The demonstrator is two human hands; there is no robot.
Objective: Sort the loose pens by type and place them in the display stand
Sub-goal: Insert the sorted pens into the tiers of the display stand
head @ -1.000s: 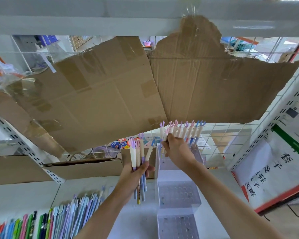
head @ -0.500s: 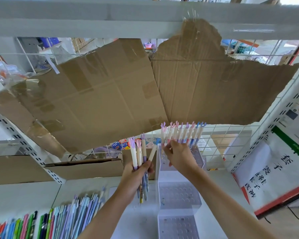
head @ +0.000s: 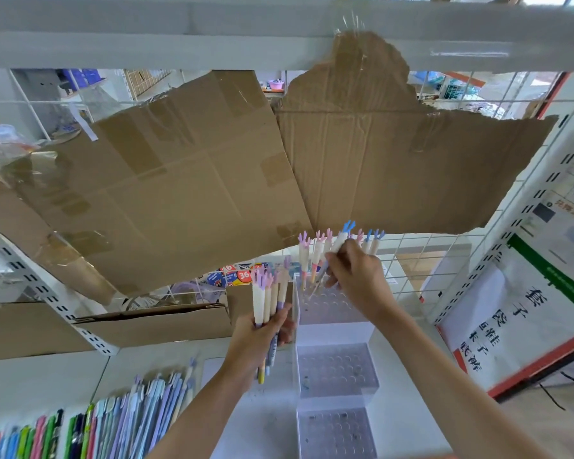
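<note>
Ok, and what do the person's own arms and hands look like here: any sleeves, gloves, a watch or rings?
Both arms are bare along all that shows, with no sleeve in view. The left hand and right hand wear no gloves. No watch, bracelet or ring shows on either wrist or on the visible fingers.

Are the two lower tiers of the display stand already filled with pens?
No, the middle tier and bottom tier show only empty holes; pens stand only in the top tier.
</note>
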